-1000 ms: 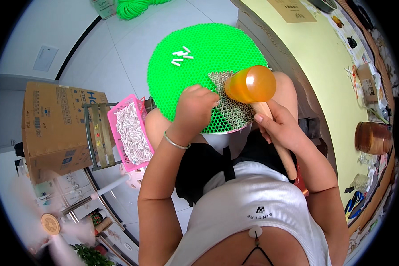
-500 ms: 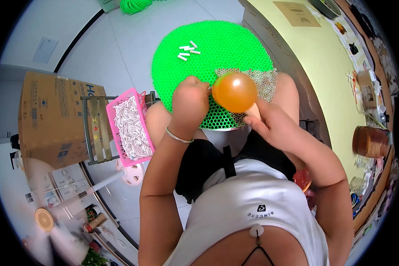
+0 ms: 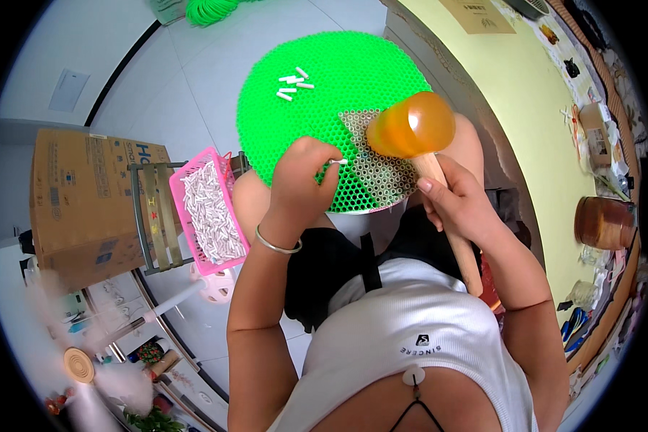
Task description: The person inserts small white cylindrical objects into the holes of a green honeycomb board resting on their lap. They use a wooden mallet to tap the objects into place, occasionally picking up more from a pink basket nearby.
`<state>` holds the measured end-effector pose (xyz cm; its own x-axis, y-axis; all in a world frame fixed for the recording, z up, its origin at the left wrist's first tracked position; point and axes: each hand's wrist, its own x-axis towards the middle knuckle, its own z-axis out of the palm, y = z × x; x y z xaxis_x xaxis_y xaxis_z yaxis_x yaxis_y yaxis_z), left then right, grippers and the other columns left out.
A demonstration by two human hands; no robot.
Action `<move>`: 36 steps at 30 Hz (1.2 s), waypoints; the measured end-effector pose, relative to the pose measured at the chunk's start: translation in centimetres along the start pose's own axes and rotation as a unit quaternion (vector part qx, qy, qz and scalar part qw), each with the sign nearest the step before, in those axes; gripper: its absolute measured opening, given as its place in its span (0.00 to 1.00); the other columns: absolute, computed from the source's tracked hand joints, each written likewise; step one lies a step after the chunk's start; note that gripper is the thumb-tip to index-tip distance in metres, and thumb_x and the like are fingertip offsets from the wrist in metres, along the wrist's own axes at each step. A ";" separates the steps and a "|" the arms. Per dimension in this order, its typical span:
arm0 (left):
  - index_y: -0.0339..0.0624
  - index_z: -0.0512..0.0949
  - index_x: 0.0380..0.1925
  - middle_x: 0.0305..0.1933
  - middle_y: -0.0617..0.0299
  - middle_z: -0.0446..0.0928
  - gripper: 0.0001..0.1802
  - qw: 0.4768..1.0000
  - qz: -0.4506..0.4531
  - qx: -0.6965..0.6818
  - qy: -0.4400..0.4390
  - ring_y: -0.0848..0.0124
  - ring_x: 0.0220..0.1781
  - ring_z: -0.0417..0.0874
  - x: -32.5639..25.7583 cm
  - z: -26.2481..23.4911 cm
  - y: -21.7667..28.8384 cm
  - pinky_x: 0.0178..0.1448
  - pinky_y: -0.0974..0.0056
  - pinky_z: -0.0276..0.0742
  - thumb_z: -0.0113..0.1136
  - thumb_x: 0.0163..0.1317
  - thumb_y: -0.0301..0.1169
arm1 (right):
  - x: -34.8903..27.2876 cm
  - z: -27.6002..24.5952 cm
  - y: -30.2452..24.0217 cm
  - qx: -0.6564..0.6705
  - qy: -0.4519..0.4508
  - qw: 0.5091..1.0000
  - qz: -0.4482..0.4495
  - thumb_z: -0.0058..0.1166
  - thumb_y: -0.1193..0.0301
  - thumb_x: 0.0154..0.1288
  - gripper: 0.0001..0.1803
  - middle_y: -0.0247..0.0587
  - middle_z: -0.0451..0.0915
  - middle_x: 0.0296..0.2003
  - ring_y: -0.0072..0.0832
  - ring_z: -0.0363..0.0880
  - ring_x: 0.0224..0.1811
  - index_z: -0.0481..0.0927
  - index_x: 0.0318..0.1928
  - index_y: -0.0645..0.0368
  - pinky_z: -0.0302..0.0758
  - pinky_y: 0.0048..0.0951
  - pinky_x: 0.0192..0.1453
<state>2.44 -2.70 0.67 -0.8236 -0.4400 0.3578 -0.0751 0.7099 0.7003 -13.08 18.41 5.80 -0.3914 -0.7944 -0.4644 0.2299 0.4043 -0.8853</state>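
A round green board [image 3: 295,129] full of small holes lies over my knees. Part of it, a wedge on the right, shows pale ring-shaped ends [image 3: 385,169] in the holes. My left hand [image 3: 299,180] is closed in a pinch on a small white peg [image 3: 339,162], low above the green holes beside that wedge. My right hand [image 3: 459,198] grips the wooden handle [image 3: 462,255] of a mallet. Its amber, translucent head [image 3: 412,126] is raised over the board's right side. Several loose white pegs [image 3: 286,93] lie on the board's far left part.
A pink basket [image 3: 182,209] of white pegs rests on a small folding stool [image 3: 151,237] at my left. Beyond it stands a cardboard box [image 3: 86,201]. A spinning fan [image 3: 79,366] is at lower left. The yellow-topped table [image 3: 507,93] runs along my right, holding jars.
The mallet has swung right, away from my left hand, and tilted so its handle shows. My left hand has dropped slightly, and the white peg in its fingertips is now plainer to see.
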 end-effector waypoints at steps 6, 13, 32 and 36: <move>0.39 0.82 0.33 0.30 0.53 0.77 0.08 0.995 0.071 0.054 -0.054 0.57 0.34 0.80 0.6 0.4 -0.1 0.37 0.56 0.76 0.65 0.52 0.19 | 0.1 -0.1 0.2 0.006 -0.012 1.000 -0.011 0.53 0.63 0.77 0.14 0.31 0.72 0.23 0.16 0.69 0.17 0.70 0.43 0.61 0.67 0.20 0.20; 0.39 0.83 0.34 0.29 0.51 0.77 0.07 0.964 0.093 0.183 -0.166 0.52 0.34 0.80 2.5 0.2 0.6 0.38 0.53 0.77 0.64 0.54 0.23 | 0.1 -0.1 -0.1 -0.011 -0.020 1.000 -0.008 0.53 0.64 0.76 0.14 0.31 0.72 0.23 0.16 0.69 0.17 0.71 0.46 0.63 0.67 0.20 0.21; 0.41 0.85 0.37 0.40 0.55 0.81 0.07 0.947 0.086 0.305 0.056 0.56 0.42 0.82 6.1 -2.4 -9.2 0.44 0.54 0.78 0.64 0.58 0.23 | -0.4 1.3 -1.7 -0.083 -0.027 0.996 -0.010 0.53 0.64 0.76 0.14 0.31 0.71 0.21 0.17 0.68 0.16 0.71 0.42 0.63 0.66 0.22 0.20; 0.40 0.85 0.35 0.37 0.56 0.82 0.05 0.950 0.087 0.295 0.056 0.56 0.41 0.82 5.6 -2.9 -8.4 0.43 0.54 0.78 0.65 0.58 0.24 | -0.6 1.1 -0.7 -0.047 -0.033 0.998 0.000 0.53 0.65 0.76 0.13 0.31 0.71 0.22 0.17 0.68 0.16 0.71 0.44 0.63 0.67 0.22 0.21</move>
<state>0.08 -12.71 -1.36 -0.7894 -0.3210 0.5233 -0.2738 0.9470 0.1679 -11.99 18.08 6.73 -0.3314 -0.8213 -0.4643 0.1444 0.4422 -0.8852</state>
